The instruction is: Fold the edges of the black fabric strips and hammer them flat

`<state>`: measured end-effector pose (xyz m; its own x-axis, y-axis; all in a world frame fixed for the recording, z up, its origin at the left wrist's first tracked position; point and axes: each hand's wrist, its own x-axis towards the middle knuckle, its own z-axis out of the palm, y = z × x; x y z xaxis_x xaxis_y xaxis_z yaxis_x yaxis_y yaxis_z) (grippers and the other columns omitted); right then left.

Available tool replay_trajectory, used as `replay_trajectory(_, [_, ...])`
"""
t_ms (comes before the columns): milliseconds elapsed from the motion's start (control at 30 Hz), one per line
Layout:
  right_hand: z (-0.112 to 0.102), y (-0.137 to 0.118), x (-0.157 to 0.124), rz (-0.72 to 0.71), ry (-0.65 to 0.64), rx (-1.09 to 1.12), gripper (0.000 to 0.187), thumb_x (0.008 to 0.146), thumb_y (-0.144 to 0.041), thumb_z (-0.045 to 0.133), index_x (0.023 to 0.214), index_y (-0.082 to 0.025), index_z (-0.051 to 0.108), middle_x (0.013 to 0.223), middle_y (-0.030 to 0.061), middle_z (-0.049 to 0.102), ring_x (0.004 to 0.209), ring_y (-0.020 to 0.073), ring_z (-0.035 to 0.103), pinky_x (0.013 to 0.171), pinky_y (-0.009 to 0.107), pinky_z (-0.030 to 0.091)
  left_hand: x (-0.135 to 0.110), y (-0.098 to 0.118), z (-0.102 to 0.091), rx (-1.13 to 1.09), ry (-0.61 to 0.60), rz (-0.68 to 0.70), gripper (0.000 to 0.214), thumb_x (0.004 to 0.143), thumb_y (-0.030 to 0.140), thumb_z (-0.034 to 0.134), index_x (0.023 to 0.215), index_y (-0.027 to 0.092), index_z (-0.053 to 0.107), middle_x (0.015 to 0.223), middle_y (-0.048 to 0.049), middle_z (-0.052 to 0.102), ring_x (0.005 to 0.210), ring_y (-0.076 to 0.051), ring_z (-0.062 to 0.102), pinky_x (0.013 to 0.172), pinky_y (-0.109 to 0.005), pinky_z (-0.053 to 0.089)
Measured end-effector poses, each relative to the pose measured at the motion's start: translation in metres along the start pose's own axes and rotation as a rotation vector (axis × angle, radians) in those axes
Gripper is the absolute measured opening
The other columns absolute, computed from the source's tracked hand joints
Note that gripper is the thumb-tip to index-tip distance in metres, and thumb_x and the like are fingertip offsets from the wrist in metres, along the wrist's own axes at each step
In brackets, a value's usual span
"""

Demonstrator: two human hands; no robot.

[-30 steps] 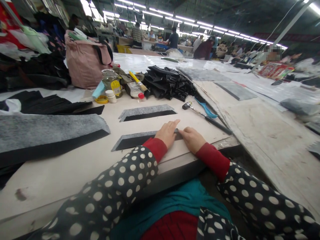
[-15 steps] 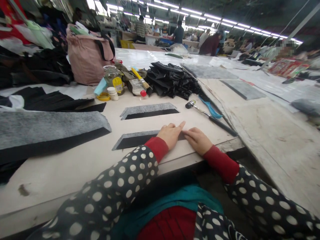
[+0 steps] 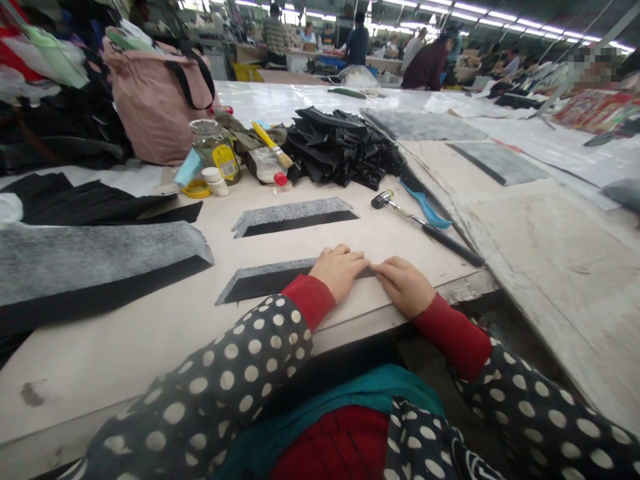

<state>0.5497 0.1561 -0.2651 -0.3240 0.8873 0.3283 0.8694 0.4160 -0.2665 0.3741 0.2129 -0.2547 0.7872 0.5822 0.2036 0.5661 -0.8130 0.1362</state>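
Observation:
A folded strip of black and grey felt-like material (image 3: 265, 281) lies near the front edge of the worktable (image 3: 165, 347). My left hand (image 3: 341, 272) rests over its right part, fingers bent and pressed together at the strip's edge. At the right end my right hand (image 3: 407, 287) pinches the strip, its fingertips almost touching the left ones. Both hands hide much of that end. A second similar strip (image 3: 297, 217) lies flat just behind. To the right is a small hammer (image 3: 425, 227) with a black handle, next to a blue plastic tool (image 3: 427, 207).
A heap of black pieces (image 3: 343, 147) sits behind the strips. Beside it are a yellow-handled brush (image 3: 273, 143), a glass jar (image 3: 205, 143) and a white bottle (image 3: 215, 180). Larger grey-black pieces (image 3: 100, 260) lie left, near a pink bag (image 3: 150, 100). People stand farther back.
My left index finger, raised and pointing forward before, has come down and bent onto the strip. The right hand keeps its pinch at the end. The view has shifted slightly.

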Motion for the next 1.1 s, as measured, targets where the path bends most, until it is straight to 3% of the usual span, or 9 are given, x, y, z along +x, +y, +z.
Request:
replay_trajectory(233, [-0.009,-0.010,0.001,-0.062,-0.193,-0.299,0.032,0.080,-0.010,0.039,0.106,-0.005,0.057,0.086,0.0129,0.056,0.078,0.0223,0.047,0.074,0.035,0.044,0.002,0.002,-0.004,0.011,-0.006,0.015,0.027,0.089,0.019,0.034,0.109,0.024,0.052,0.120,0.0018,0.053,0.102,-0.020,0.042,0.075,-0.035,0.035])
replay_trajectory(533, [-0.016,-0.010,-0.015,-0.025,-0.197,-0.290,0.033,0.081,-0.012,0.038,0.107,-0.010,0.058,0.088,0.0124,0.058,0.078,0.0214,0.050,0.074,0.033,0.044,0.001,-0.002,-0.003,0.045,0.007,-0.050,0.028,0.088,0.019,0.033,0.109,0.021,0.052,0.122,-0.0022,0.051,0.115,-0.022,0.037,0.083,-0.038,0.037])
replay_trajectory(667, [-0.035,0.000,0.003,0.018,-0.364,-0.142,0.036,0.077,-0.010,0.039,0.104,-0.016,0.062,0.089,0.0086,0.060,0.079,0.0179,0.055,0.076,0.030,0.044,0.002,-0.006,-0.002,0.031,-0.002,-0.109,0.028,0.085,0.026,0.040,0.110,0.022,0.052,0.132,-0.0016,0.040,0.121,-0.022,0.032,0.092,-0.042,0.034])
replay_trajectory(800, [-0.050,0.007,0.038,0.161,-0.502,-0.102,0.034,0.080,-0.017,0.040,0.107,-0.017,0.060,0.090,0.0080,0.063,0.081,0.0189,0.058,0.076,0.030,0.043,0.001,-0.010,0.001,-0.015,-0.010,-0.238,0.042,0.082,0.039,0.045,0.119,0.018,0.044,0.138,-0.0047,0.032,0.125,-0.023,0.028,0.099,-0.044,0.029])
replay_trajectory(900, [-0.042,0.006,0.062,0.345,-0.534,0.028,0.024,0.080,-0.020,0.043,0.097,-0.017,0.061,0.075,0.0046,0.063,0.070,0.0164,0.058,0.069,0.028,0.043,-0.001,-0.011,0.002,-0.039,-0.018,-0.285,0.049,0.082,0.041,0.045,0.124,0.017,0.039,0.138,-0.0055,0.031,0.126,-0.022,0.027,0.102,-0.046,0.025])
replay_trajectory(1000, [-0.025,0.006,0.076,0.558,-0.612,0.323,0.017,0.082,-0.025,0.042,0.087,-0.016,0.055,0.050,-0.0022,0.052,0.047,0.0112,0.050,0.050,0.023,0.039,-0.002,-0.010,0.003,-0.064,-0.029,-0.303,0.050,0.083,0.041,0.044,0.126,0.016,0.037,0.138,-0.0059,0.032,0.126,-0.022,0.027,0.102,-0.047,0.024])
replay_trajectory(1100, [-0.012,0.011,0.080,0.619,-0.608,0.542,0.016,0.079,-0.031,0.047,0.080,-0.016,0.051,0.046,-0.0060,0.044,0.041,0.0080,0.042,0.041,0.021,0.031,-0.002,-0.010,0.002,-0.092,-0.036,-0.310,0.049,0.083,0.041,0.044,0.125,0.016,0.037,0.137,-0.0062,0.034,0.125,-0.022,0.027,0.102,-0.047,0.024])
